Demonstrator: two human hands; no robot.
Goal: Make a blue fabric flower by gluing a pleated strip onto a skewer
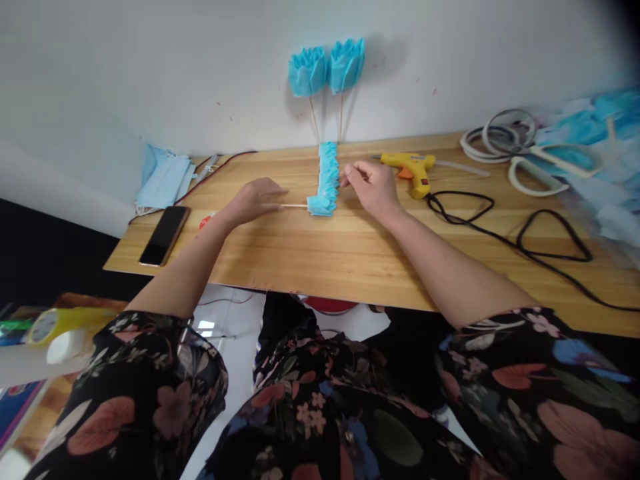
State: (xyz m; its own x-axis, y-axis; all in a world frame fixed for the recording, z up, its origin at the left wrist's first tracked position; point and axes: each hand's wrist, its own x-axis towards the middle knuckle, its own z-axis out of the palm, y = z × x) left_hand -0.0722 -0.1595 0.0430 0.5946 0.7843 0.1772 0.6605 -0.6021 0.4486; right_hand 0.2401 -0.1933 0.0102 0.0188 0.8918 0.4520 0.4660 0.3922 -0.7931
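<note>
Hands worked at the middle of the table [350, 260]. The left hand [253, 202] lay palm down with its fingers pressing a thin stick [295, 206] flat against the wood. The stick's far end ran into the lower end of a blue pleated strip [326, 180], which stretched away toward the wall. The right hand [371, 187] sat just right of the strip, its thumb and fingertips pinched on the strip's edge near the middle.

Behind the strip, two blue paper flowers [326, 67] on sticks leaned upright against the white wall [150, 73]. A yellow glue gun [413, 170] stood just right of the right hand, and its black cord [525, 240] looped across the table toward the right edge. Farther right lay scissors [545, 163] with pale handles, some white rings and a blurred heap of blue material. To the left, well apart from the left hand, a dark phone [164, 235] lay near the table's edge, with a stack of blue masks [164, 179] behind it by the wall. Tape rolls [55, 327] showed below the table at far left.
</note>
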